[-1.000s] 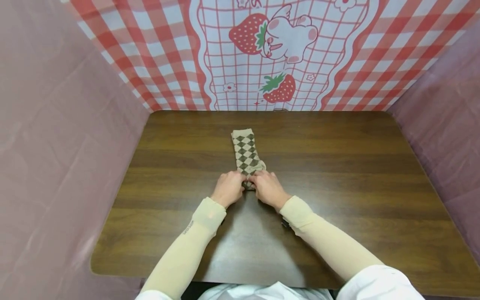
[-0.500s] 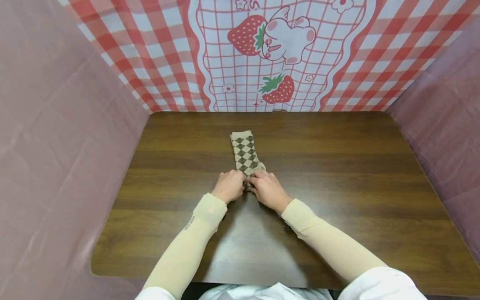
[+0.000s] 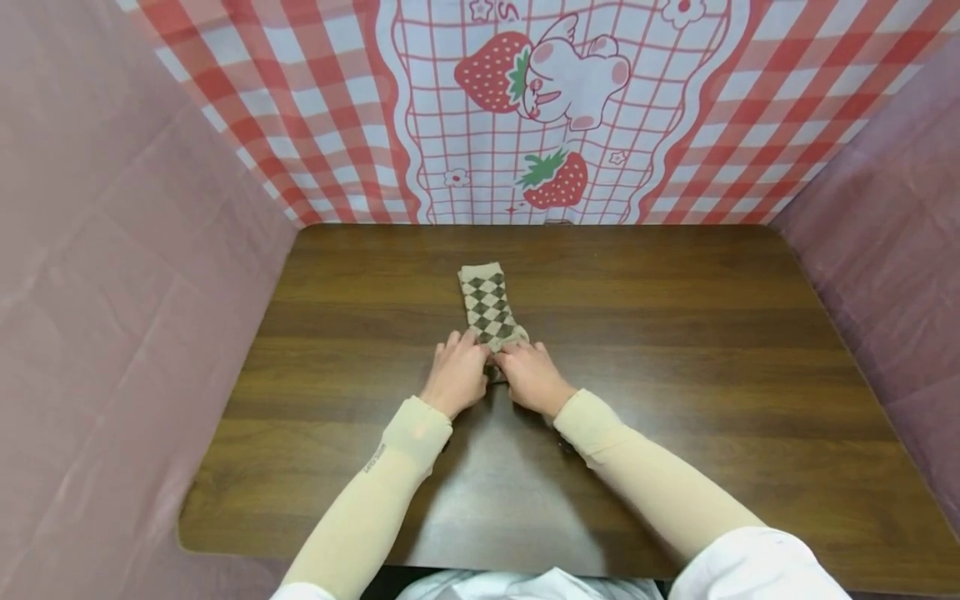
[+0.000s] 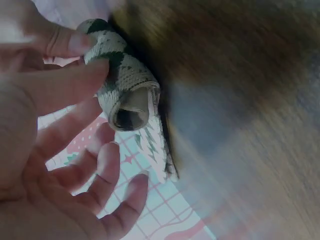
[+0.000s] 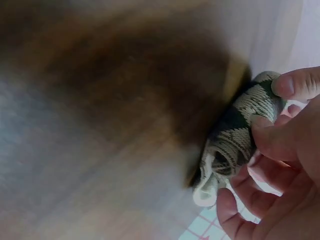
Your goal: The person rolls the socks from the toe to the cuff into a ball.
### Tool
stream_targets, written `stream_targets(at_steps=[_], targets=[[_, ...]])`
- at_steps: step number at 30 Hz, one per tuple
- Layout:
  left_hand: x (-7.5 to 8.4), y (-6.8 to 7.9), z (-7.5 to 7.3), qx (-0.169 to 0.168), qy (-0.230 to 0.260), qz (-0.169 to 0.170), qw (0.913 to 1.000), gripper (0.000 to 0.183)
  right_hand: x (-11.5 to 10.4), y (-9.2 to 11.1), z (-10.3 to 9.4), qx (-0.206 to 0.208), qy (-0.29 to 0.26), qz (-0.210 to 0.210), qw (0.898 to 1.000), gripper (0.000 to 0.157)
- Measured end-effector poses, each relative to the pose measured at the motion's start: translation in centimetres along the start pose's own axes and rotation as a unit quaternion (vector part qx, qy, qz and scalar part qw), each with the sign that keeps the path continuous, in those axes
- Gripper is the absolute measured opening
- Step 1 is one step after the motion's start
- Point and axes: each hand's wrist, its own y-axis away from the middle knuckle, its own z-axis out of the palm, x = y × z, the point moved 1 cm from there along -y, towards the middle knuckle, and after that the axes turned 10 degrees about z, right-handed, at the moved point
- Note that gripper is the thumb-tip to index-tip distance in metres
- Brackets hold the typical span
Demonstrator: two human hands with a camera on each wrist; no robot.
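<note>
A beige sock [image 3: 487,300] with dark green diamonds lies lengthwise on the table, its cuff towards the back wall. Its near end is curled into a thick roll [image 4: 117,62], showing a hollow centre in the left wrist view. My left hand [image 3: 456,372] grips the left part of this roll, thumb against its near side. From the right, my right hand [image 3: 534,377] holds the other part, with the thumb on the rolled fabric [image 5: 242,122] in the right wrist view. In the head view both hands hide most of the roll; the heel bulges beside the right fingertips.
The brown wooden table [image 3: 675,375] extends to both sides. A red-and-white checked cloth with strawberries [image 3: 555,179] hangs along its back edge. Pink cloth walls [image 3: 150,292] stand at the left and right.
The left hand's fingers have shifted slightly forward and spread over the sock. The right hand has moved a little to the left. The sock's flat part stays in nearly the same place.
</note>
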Motion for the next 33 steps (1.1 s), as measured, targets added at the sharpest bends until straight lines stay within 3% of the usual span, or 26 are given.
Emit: stream_targets(at_steps=[7,15,22,26,33], targets=[[0.2,0.4,0.4,0.045,-0.031,0.034,0.9979,0.017,-0.2,-0.4,-0.4,-0.025,-0.005,0.014,1.000,0.031],[0.0,0.5,1.1,0.080,-0.010,0.024,0.9965,0.010,0.0,-0.2,0.0,-0.005,-0.015,0.012,1.000,0.032],[-0.3,0.2,0.9,0.064,0.022,0.020,0.9975,0.006,0.0,0.5,-0.3,0.072,-0.044,-0.024,0.996,0.013],[-0.5,0.1,0.7,0.046,0.033,0.014,0.9983,0.013,0.0,0.8,-0.1,0.095,-0.048,-0.050,0.993,0.013],[-0.5,0.0,0.5,0.032,0.035,0.007,0.9988,0.017,0.2,0.6,0.8,0.113,-0.065,-0.052,0.990,0.017]])
